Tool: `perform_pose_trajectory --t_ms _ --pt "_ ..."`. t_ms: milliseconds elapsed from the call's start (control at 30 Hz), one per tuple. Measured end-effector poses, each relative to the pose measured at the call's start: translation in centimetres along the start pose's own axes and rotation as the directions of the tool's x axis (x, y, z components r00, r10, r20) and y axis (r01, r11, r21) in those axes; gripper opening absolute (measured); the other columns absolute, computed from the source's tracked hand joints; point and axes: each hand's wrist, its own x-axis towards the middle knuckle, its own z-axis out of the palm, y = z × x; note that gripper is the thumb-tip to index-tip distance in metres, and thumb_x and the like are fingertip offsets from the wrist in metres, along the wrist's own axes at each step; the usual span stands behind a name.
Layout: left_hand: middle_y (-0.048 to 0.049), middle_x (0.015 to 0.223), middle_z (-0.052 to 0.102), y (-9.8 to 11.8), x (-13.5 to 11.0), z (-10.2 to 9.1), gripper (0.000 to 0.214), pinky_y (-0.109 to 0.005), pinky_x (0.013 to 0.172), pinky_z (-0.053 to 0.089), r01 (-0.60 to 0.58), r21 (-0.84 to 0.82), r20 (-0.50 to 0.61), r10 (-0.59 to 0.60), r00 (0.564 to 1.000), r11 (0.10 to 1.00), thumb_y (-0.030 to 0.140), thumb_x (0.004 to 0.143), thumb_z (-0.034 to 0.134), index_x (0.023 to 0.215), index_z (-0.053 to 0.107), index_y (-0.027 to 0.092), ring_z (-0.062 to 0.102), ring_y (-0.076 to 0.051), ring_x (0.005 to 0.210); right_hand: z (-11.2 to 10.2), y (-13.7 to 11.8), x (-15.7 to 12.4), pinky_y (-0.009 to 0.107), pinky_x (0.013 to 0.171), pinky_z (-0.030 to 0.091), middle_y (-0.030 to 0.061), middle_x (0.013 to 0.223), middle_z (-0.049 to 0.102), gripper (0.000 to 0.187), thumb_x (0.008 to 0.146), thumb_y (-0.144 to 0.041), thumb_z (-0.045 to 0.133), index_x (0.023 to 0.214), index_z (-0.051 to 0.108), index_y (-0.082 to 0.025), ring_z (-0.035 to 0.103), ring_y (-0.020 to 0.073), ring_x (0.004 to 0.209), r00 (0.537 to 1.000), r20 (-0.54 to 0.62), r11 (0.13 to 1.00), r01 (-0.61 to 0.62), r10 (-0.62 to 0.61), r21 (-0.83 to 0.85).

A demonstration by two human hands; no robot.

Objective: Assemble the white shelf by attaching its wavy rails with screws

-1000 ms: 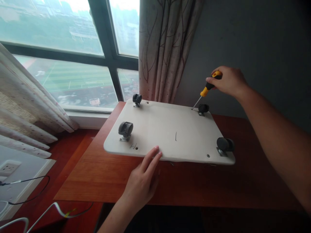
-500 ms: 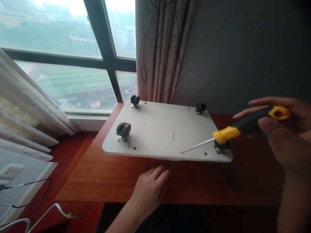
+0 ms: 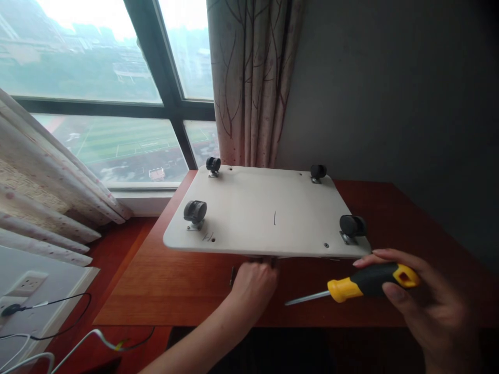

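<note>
My right hand [image 3: 424,296] is closed around the black and yellow handle of a screwdriver [image 3: 374,283], its metal shaft pointing left above the table's front part. My left hand [image 3: 255,283] is curled at the front edge of a white board [image 3: 245,208]. Its fingertips are hidden, so what they hold cannot be made out. Black casters on metal plates stand at the board's corners: front left [image 3: 195,212], front right [image 3: 353,226], back left [image 3: 213,165] and back right [image 3: 318,171]. A small thin piece, perhaps a screw [image 3: 233,276], lies left of my left hand.
The board rests on a reddish-brown wooden table [image 3: 156,291]. Behind it are a window [image 3: 132,140], a curtain [image 3: 249,83] and a dark wall [image 3: 370,93]. At lower left, cables [image 3: 83,345] run near a wall socket [image 3: 29,283].
My right hand has lowered the screwdriver from over the board's right corner to in front of it. My left hand has moved slightly right and up against the board's front edge.
</note>
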Motion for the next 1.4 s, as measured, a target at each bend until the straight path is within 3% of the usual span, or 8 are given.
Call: perform_pose_trajectory --t_ms 333,500,700,1000,1100,1200,1333,1400 --pt "-0.0073 0.089 0.073 -0.8 -1.0 0.3 0.017 -0.03 0.062 0.055 -0.105 -0.136 -0.197 0.077 0.977 0.985 0.016 0.097 0.056 0.093 0.072 0.019 0.072 -0.021 0.074 -0.3 1.6 0.0 0.026 0.086 0.057 0.0046 0.098 0.077 0.027 0.089 -0.036 0.072 0.114 0.071 -0.026 0.072 0.0205 0.094 1.0 0.015 0.998 0.017 -0.018 0.068" --pt "-0.0006 0.087 0.073 -4.0 -4.3 -2.1 0.011 -0.017 0.058 0.049 -0.301 -0.494 -0.62 -0.088 0.779 0.816 0.021 0.097 0.061 0.097 0.072 0.02 0.063 -0.008 0.062 -0.3 1.7 0.0 0.028 0.084 0.059 0.0052 0.097 0.077 0.027 0.089 -0.035 0.072 0.114 0.07 -0.026 0.073 0.0213 0.091 0.999 0.037 0.992 0.026 -0.031 0.125" --pt "0.0002 0.086 0.072 -9.1 -7.1 -4.7 0.008 -0.019 0.057 0.047 -0.075 -0.494 -0.738 -0.372 0.563 0.866 0.026 0.091 0.069 0.095 0.075 0.021 0.055 -0.007 0.056 1.2 0.9 -0.5 0.03 0.09 0.056 0.0058 0.1 0.075 0.028 0.09 -0.039 0.07 0.114 0.069 -0.024 0.071 0.0222 0.096 0.998 0.054 0.994 -0.042 0.036 0.105" --pt "0.0004 0.081 0.074 -10.5 -6.5 -3.6 0.018 -0.02 0.056 0.047 0.108 -0.353 -0.721 -0.344 0.601 0.929 0.032 0.093 0.062 0.092 0.076 0.021 0.058 -0.008 0.052 2.4 0.4 0.0 0.032 0.089 0.058 0.0064 0.097 0.076 0.029 0.089 -0.041 0.073 0.114 0.07 -0.025 0.072 0.0227 0.095 0.992 0.123 0.991 0.023 -0.039 0.132" --pt "-0.0008 0.088 0.074 -9.8 -6.7 -3.8 0.017 -0.021 0.056 0.047 0.14 -0.335 -0.754 -0.354 0.553 0.932 0.03 0.093 0.065 0.102 0.075 0.02 0.058 -0.008 0.052 2.7 0.4 0.2 0.03 0.087 0.059 0.0056 0.097 0.077 0.03 0.089 -0.037 0.074 0.116 0.069 -0.027 0.074 0.0216 0.092 0.976 0.191 0.986 0.076 -0.104 0.146" --pt "-0.0044 0.101 0.074 -7.3 -7.1 -3.9 0.019 -0.022 0.063 0.051 -0.001 -0.352 -0.783 -0.294 0.548 0.936 0.027 0.094 0.066 0.111 0.071 0.02 0.063 -0.01 0.062 4.0 -0.1 0.2 0.028 0.082 0.06 0.0047 0.098 0.077 0.032 0.088 -0.037 0.075 0.119 0.068 -0.028 0.075 0.0211 0.09 0.957 0.249 0.979 0.111 -0.152 0.17" --pt "-0.0052 0.101 0.076 -2.5 -6.9 -3.3 0.032 -0.027 0.079 0.058 -0.326 -0.337 -0.706 -0.007 0.708 0.883 0.037 0.092 0.07 0.12 0.065 0.022 0.071 -0.018 0.087 7.1 -1.8 -0.4 0.025 0.074 0.061 0.0023 0.094 0.076 0.036 0.086 -0.044 0.077 0.118 0.067 -0.03 0.074 0.0186 0.079 0.945 0.27 0.976 0.143 -0.183 0.162" --pt "-0.0055 0.093 0.077 -0.7 -6.6 -2.8 0.027 -0.029 0.073 0.058 -0.338 -0.284 -0.728 0.027 0.685 0.897 0.037 0.096 0.065 0.117 0.064 0.02 0.07 -0.018 0.079 8.7 -2.7 -0.8 0.025 0.07 0.061 0.0024 0.092 0.076 0.038 0.083 -0.046 0.079 0.115 0.067 -0.028 0.074 0.0186 0.076 0.939 0.26 0.972 0.198 -0.226 0.129"
